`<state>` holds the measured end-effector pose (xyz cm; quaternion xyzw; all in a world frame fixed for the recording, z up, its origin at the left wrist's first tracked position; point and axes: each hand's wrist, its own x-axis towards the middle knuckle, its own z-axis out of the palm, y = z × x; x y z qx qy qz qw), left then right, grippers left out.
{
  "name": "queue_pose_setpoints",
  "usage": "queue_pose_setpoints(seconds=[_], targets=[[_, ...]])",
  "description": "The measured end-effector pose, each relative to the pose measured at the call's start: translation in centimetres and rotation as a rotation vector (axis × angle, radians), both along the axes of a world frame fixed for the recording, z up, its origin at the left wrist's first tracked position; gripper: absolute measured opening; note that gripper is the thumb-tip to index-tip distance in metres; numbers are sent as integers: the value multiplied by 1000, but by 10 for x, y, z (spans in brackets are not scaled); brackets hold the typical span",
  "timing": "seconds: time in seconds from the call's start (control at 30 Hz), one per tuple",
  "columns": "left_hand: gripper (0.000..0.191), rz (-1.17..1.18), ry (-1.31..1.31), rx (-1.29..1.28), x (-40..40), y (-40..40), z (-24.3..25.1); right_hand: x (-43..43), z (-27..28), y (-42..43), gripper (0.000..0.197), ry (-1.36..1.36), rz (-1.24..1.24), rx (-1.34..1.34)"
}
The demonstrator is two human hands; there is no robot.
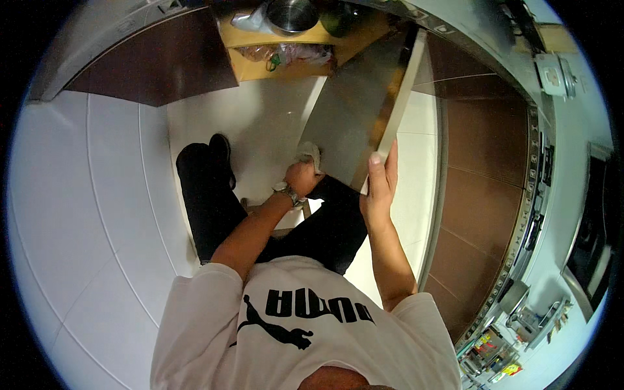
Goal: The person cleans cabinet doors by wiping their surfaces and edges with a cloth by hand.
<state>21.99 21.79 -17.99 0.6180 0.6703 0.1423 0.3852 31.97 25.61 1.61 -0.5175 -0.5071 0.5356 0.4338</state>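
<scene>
A grey cabinet door (341, 112) stands swung out in front of me, its pale edge (405, 92) slanting up to the right. My right hand (379, 187) grips the lower end of that edge, thumb on the near side. My left hand (301, 178), with a metal watch (285, 191) on the wrist, holds a crumpled whitish cloth (310, 150) at the door's lower left part. Whether the cloth presses on the panel is hard to tell. The left fingers are partly hidden.
Behind the door, an open cabinet's yellowish shelf (248, 36) holds a metal pot (292, 15) and plastic bags (304, 53). Brown cabinet fronts (487, 126) line the right side below a counter with jars and racks. White tiled wall (58, 195) at left. A small stool (297, 208) shows between my legs.
</scene>
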Motion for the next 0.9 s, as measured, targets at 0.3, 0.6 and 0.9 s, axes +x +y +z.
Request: queue_pose_setpoints(seconds=[0.3,0.6,0.9], targets=[[44,-89,-25,-219,-11,4,-120,1,-15,-10,84,-197,-22,100],[48,-104,-24,-399,-6,20,-191,4,13,-11,106,63,-84,-192],[41,-215,243,-592,3,36,-236,13,11,-12,113,264,-124,-302]])
